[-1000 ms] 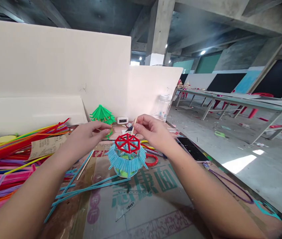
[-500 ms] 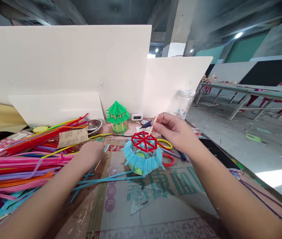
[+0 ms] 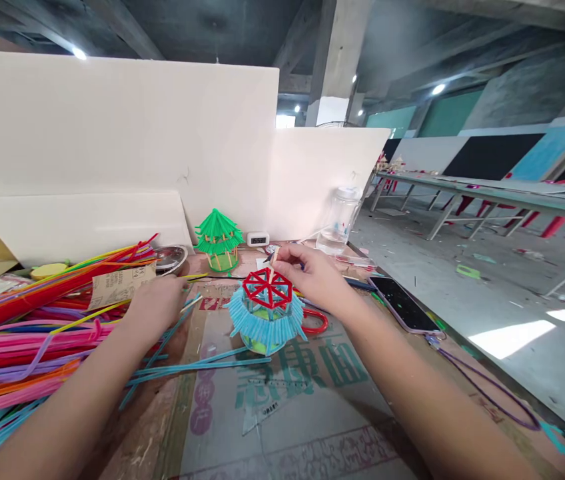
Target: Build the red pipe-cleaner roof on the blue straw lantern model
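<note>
Over the red spoked top (image 3: 267,288) of a small model pavilion, my right hand (image 3: 307,270) pinches a thin wooden stick (image 3: 275,257). A dark pointed tool, partly hidden, shows beside those fingers. The pavilion's lower roof (image 3: 265,328) is a ring of light blue pipe-cleaner pieces over a green base. On the left, my left hand (image 3: 157,303) is low by the pipe-cleaner pile, its fingers curled together; what they hold, if anything, is hidden. A short pale stick (image 3: 191,304) lies just right of it. Long blue pipe cleaners (image 3: 192,368) lie between this hand and the pavilion.
A finished-looking green pavilion (image 3: 218,240) stands behind, beside a small digital clock (image 3: 258,239). Bundled pipe cleaners (image 3: 27,340) cover the left side. Red-handled scissors (image 3: 316,321), a phone (image 3: 405,305), a clear bottle (image 3: 337,220) and a clear set square (image 3: 262,407) are around.
The camera view has turned right. My right hand has brought the stick down closer to the red top. My left hand has drawn slightly back from the small stick pieces.
</note>
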`<state>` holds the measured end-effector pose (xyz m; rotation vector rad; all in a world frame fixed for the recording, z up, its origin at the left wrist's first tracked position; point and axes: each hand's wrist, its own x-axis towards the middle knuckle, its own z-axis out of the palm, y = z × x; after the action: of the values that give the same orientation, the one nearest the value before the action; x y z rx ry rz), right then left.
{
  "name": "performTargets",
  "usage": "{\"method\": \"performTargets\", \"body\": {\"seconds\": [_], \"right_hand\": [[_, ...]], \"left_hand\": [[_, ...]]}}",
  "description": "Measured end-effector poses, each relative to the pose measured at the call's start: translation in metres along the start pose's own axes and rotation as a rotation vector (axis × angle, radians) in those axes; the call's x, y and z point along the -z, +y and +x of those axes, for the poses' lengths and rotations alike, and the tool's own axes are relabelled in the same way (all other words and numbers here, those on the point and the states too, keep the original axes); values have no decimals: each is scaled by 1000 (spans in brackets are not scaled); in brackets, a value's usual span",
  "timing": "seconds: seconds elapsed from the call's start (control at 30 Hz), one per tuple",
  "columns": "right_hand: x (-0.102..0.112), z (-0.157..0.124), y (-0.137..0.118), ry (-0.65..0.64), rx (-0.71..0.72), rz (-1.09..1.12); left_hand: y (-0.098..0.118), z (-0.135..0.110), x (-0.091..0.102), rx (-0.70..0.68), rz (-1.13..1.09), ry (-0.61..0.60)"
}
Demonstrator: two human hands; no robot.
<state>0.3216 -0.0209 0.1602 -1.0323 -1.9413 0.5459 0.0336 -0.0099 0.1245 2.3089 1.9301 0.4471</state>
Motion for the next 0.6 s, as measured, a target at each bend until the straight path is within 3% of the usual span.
{"method": "performTargets", "body": {"seconds": [0.1,0.17,0.3,0.43,0.6], "right_hand": [[-5,0,2,21,-13,23],[-5,0,2,40,-1,-1],[-3,-1,0,3,28,-30],[-4,-1,0,-9,31,40],[-7,0,4,-3,12,72]], "left_hand": [[28,9,7,-90,-28,70],[51,15,12,-184,-168,127],[84,30,10,-430,-396,86],[89,42,-2,-584,-423,60],[87,42,-3,-539,-398,113]]}}
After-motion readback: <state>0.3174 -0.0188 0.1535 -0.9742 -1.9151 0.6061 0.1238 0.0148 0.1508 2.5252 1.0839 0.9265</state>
